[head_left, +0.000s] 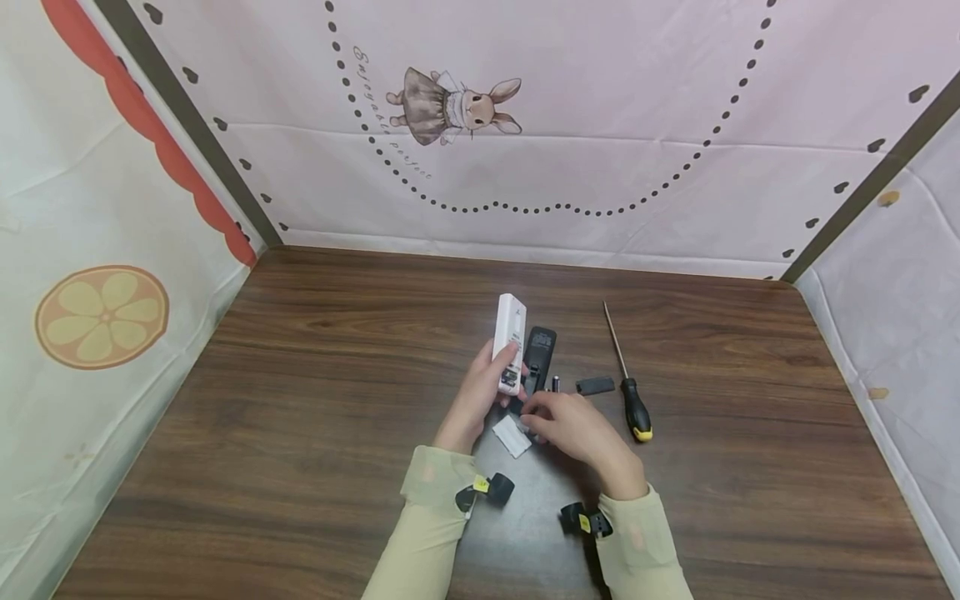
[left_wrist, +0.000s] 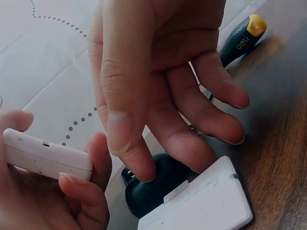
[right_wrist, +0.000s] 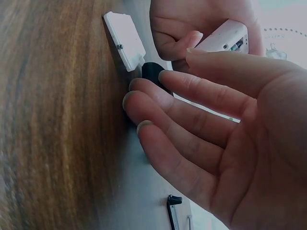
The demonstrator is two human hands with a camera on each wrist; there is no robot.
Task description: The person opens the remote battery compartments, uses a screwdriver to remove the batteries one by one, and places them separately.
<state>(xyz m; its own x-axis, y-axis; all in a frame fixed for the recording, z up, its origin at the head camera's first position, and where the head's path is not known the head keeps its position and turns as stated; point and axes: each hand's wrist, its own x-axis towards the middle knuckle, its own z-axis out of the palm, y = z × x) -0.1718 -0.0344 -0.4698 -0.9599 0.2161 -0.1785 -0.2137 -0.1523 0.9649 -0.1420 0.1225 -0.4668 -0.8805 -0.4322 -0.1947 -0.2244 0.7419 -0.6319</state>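
My left hand (head_left: 480,387) grips a white remote control (head_left: 510,333), its open battery bay facing up at the near end. Close by on the right, my right hand (head_left: 573,425) has loosely bent fingers, with nothing visible between them in the right wrist view. Below the hands lies a white battery cover (head_left: 512,436), also seen in the left wrist view. A black remote control (head_left: 540,354) rests on the table behind the hands, partly hidden by them. Beside it is a small battery (head_left: 555,383), half covered by the right hand.
A black battery cover (head_left: 595,385) lies right of the remotes. Farther right is a screwdriver (head_left: 636,408) with a black and yellow handle, its shaft pointing away. The wooden table (head_left: 300,400) meets printed cloth walls (head_left: 600,100) at the back and sides.
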